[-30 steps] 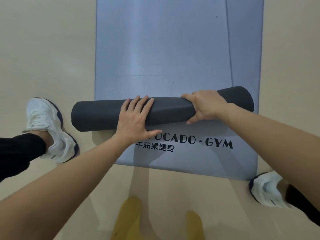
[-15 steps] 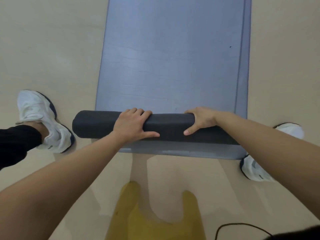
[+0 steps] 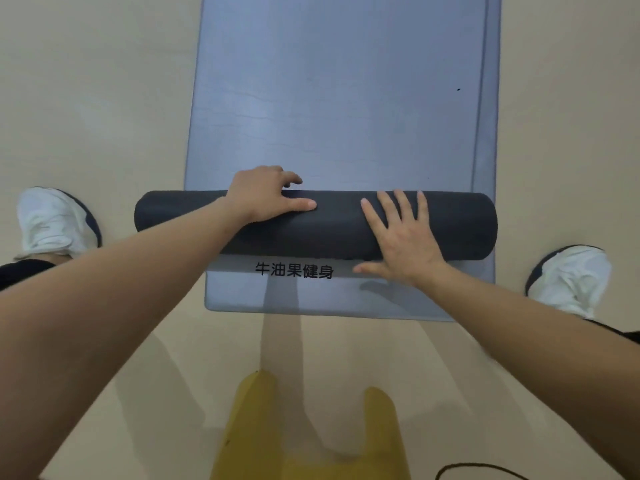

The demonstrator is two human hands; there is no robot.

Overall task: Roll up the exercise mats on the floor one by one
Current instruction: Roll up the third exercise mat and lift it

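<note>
A dark roll (image 3: 346, 225) lies crosswise on a blue-grey mat (image 3: 339, 98) spread flat on a beige floor (image 3: 86, 98). The roll sits near the mat's close end, its left end jutting past the mat's edge. A strip with black printed characters (image 3: 294, 270) shows just in front of it. Most of the mat stretches away unrolled, so the rolling seems barely begun or being redone. The left hand (image 3: 266, 195) curls over the roll's top, fingers hooked behind it, likely to steady it. The right hand (image 3: 401, 233) lies open and flat, fingers spread on the roll and thumb on the mat, gripping nothing. White shoes (image 3: 55, 220) stand on the floor either side.
</note>
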